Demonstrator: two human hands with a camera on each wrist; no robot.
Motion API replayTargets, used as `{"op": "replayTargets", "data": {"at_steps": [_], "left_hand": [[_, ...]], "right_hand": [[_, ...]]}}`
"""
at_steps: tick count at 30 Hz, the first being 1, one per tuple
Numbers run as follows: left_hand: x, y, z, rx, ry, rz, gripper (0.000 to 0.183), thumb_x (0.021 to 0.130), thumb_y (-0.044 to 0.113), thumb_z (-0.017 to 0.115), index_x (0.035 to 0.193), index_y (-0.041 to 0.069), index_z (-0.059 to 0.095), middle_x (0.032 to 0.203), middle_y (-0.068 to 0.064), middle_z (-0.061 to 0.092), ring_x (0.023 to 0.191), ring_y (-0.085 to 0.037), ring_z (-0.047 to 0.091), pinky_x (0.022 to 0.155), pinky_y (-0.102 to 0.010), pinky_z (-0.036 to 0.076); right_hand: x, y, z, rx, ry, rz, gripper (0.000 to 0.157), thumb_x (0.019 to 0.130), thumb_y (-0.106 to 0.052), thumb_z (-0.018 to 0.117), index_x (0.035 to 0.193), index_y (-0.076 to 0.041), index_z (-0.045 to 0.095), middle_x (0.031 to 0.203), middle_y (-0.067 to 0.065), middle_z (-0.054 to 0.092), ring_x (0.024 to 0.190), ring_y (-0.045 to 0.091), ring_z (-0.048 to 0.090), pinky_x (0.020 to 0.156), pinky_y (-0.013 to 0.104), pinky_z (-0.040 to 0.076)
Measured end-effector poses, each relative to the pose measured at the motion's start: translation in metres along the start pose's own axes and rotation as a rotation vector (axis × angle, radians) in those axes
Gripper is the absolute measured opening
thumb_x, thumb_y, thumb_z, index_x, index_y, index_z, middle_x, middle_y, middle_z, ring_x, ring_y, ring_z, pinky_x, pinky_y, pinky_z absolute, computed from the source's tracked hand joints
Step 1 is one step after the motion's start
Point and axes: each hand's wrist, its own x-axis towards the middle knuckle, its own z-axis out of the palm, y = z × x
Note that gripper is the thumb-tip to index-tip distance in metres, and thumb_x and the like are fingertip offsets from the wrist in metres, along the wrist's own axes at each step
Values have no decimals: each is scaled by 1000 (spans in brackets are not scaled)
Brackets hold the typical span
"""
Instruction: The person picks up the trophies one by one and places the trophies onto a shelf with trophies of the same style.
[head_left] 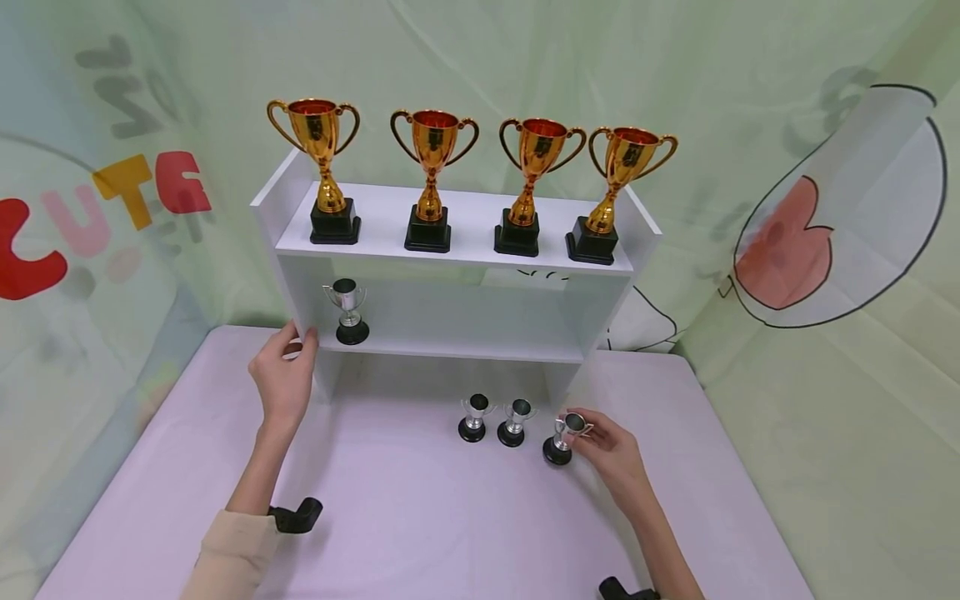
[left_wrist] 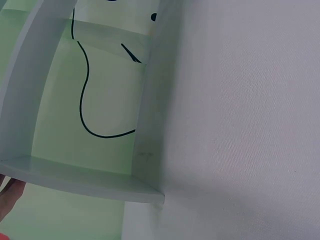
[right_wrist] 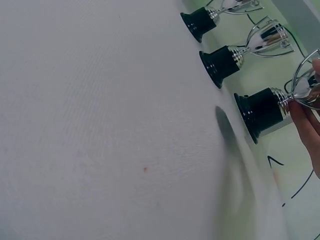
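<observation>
Head view showed four shiny gold cups with black bases (head_left: 431, 167) on top of the white shelf (head_left: 450, 353) and a small silver cup (head_left: 349, 315) on its middle board; both wrist views missed these. Right wrist view showed better how the right hand (head_left: 611, 457) pinched a little silver cup with a round black base (head_left: 557, 450), its shadow apart from its base. Two matching silver cups (head_left: 512, 431) stood just left. The left hand (head_left: 283, 383) touched the shelf's left side, fingers bent; I could not tell if it gripped. Open pale table (head_left: 420, 500) spread between the arms.
</observation>
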Motion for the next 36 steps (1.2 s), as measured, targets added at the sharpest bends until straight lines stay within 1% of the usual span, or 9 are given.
{"op": "replayTargets", "data": {"at_steps": [3, 8, 14, 17, 20, 26, 32, 36], "left_hand": [[0, 0, 0, 1, 3, 0, 22, 97, 12, 68, 115, 4, 77, 99, -18, 75, 76, 1, 61, 69, -2, 46], [0, -1, 0, -6, 4, 0, 21, 97, 12, 68, 114, 4, 77, 99, -18, 75, 75, 0, 61, 69, -2, 47], [0, 0, -1, -15, 3, 4, 22, 96, 11, 69, 116, 4, 77, 99, -19, 75, 74, 9, 59, 69, -2, 47], [0, 0, 0, -16, 0, 5, 23, 96, 11, 68, 116, 4, 77, 100, -19, 75, 74, 12, 57, 69, -2, 47], [1, 0, 0, -18, 0, 5, 23, 96, 11, 68, 116, 4, 77, 99, -19, 75, 73, 13, 57, 69, -2, 47], [1, 1, 0, -22, -6, 13, 23, 96, 11, 68, 117, 4, 77, 100, -19, 75, 74, 11, 57, 69, -2, 47], [1, 2, 0, -20, -8, 18, 22, 96, 12, 69, 114, 3, 77, 99, -19, 75, 75, 9, 58, 69, -2, 46], [1, 3, -1, -22, -8, 12, 22, 96, 11, 69, 115, 3, 77, 99, -19, 75, 74, 10, 58, 68, -2, 46]], "right_hand": [[-4, -4, -1, 5, -7, -11, 46, 90, -8, 78, 133, 1, 63, 127, 10, 70, 110, 3, 68, 93, 19, 55], [-14, -12, -3, 0, 8, -28, 46, 89, -7, 79, 131, 3, 63, 121, 3, 73, 108, 4, 69, 92, 18, 56], [-25, -22, -6, 24, 2, -82, 47, 89, -2, 78, 131, 9, 61, 119, -4, 75, 107, 5, 71, 91, 20, 56], [-29, -28, -6, 30, -3, -103, 46, 88, -1, 78, 130, 9, 62, 118, -5, 75, 107, 5, 71, 92, 20, 56], [-32, -33, -6, 53, -19, -121, 45, 88, 2, 77, 129, 9, 62, 117, -4, 75, 108, 7, 71, 92, 21, 57], [-35, -42, -2, 116, -72, -165, 47, 87, 9, 74, 130, 17, 56, 116, -3, 76, 109, 9, 72, 93, 23, 57], [-34, -53, 4, 100, -94, -215, 44, 86, 11, 74, 128, 15, 59, 117, -3, 75, 108, 10, 72, 92, 23, 57], [-33, -59, 6, 75, -107, -228, 43, 87, 10, 74, 128, 11, 61, 118, 0, 75, 105, 11, 73, 90, 23, 58]]}}
